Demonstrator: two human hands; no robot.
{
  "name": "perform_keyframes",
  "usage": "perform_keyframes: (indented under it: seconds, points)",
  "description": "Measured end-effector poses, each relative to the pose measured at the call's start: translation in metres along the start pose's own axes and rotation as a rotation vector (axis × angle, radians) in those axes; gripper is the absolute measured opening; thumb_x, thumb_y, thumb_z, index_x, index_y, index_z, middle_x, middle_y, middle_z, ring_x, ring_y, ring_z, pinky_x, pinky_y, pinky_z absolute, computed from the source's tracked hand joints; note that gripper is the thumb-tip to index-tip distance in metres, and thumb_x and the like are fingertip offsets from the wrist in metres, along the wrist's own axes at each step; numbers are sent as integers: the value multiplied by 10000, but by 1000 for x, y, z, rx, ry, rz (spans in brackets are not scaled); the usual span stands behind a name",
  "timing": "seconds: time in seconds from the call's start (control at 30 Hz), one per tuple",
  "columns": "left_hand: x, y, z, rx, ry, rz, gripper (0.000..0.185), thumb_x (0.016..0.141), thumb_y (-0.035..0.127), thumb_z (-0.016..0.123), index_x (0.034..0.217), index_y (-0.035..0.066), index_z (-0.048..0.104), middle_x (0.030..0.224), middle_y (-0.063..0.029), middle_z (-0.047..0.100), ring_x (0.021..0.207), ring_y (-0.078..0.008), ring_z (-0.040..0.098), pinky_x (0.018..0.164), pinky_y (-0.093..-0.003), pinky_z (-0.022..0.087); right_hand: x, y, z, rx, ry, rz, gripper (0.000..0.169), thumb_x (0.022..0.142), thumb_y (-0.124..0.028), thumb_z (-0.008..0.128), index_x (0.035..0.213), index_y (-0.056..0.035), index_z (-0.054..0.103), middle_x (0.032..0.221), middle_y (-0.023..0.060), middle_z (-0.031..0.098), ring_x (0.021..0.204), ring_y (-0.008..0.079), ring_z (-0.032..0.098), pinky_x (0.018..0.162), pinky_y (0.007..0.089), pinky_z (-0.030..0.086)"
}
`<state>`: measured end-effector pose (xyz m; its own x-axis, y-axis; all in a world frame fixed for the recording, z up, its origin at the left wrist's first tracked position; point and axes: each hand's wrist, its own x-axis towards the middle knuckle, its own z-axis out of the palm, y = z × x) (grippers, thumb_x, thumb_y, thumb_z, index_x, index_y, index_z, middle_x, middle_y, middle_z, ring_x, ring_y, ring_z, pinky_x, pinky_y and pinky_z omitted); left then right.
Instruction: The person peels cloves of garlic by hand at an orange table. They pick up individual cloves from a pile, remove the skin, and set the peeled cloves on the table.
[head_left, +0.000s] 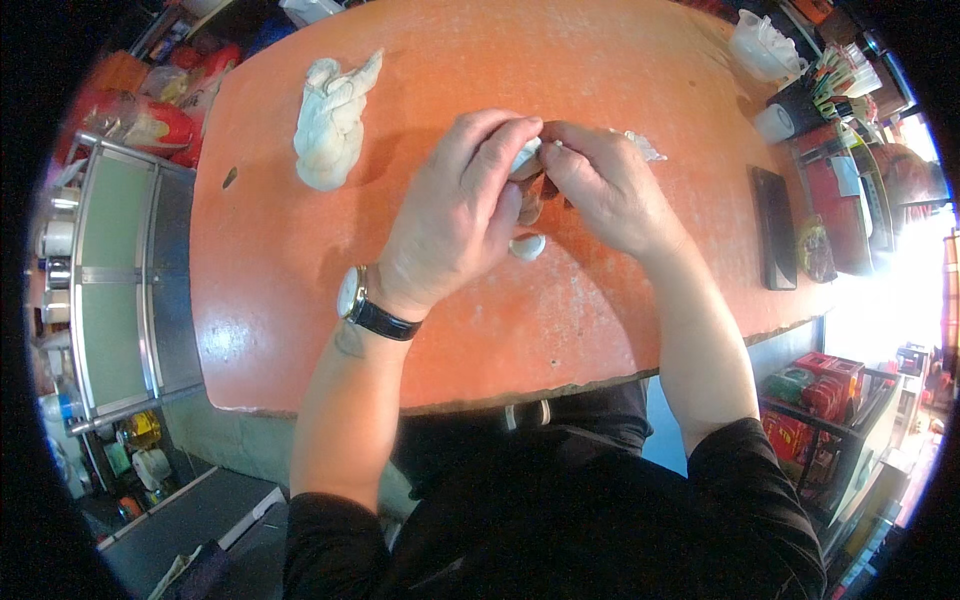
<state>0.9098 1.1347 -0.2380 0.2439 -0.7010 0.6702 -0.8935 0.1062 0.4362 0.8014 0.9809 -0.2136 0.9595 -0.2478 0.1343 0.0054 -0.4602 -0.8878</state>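
Note:
Over the middle of an orange tabletop (600, 300), my left hand (465, 187) is closed around a small whitish piece (527, 155), perhaps garlic; the fingers cover most of it. The fingertips of my right hand (600, 172) pinch at the same piece from the other side. Just below my hands a white, rounded piece (528, 247) lies on the table, with a brownish item (530, 206) partly hidden above it. Thin, pale, translucent scraps (645, 145) lie behind my right hand. A twisted off-white cloth or glove (330, 124) rests at the upper left.
A black phone-like slab (772, 227) lies near the right edge, beside a small wrapped item (816, 250). At the back right stand a white bag or bowl (765, 46), a white cup (774, 124) and a dark holder of wrapped sticks (844, 86). A green-panelled metal cabinet (116, 217) borders the left.

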Motion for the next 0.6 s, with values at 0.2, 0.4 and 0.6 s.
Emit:
perform_keyframes:
  seconds: [0.2, 0.4, 0.6]
  points:
    - [2, 8, -3, 51, -6, 67, 431, 891, 33, 557, 1315, 7, 484, 1242, -199, 501, 1136, -385, 504, 980, -461, 427, -4, 6, 1, 232, -161, 86, 516, 959, -471, 408, 996, -9, 635, 791, 107, 667, 743, 184, 641, 691, 340, 519]
    - [-18, 8, 4, 13, -34, -53, 511, 962, 266, 545, 1365, -16, 406, 1316, -199, 431, 1223, -353, 434, 1020, -479, 365, 0, 7, 25, 436, -160, 141, 747, 951, -674, 362, 888, 4, 669, 786, 135, 667, 749, 197, 659, 637, 348, 533]
    - [-40, 11, -7, 61, 139, -237, 476, 1029, 304, 343, 1334, -57, 403, 1270, -217, 454, 1168, -343, 481, 992, -445, 394, 9, -3, 71, 717, -233, 1, 663, 1018, -587, 269, 875, -44, 620, 762, 91, 618, 776, 159, 591, 692, 350, 505]
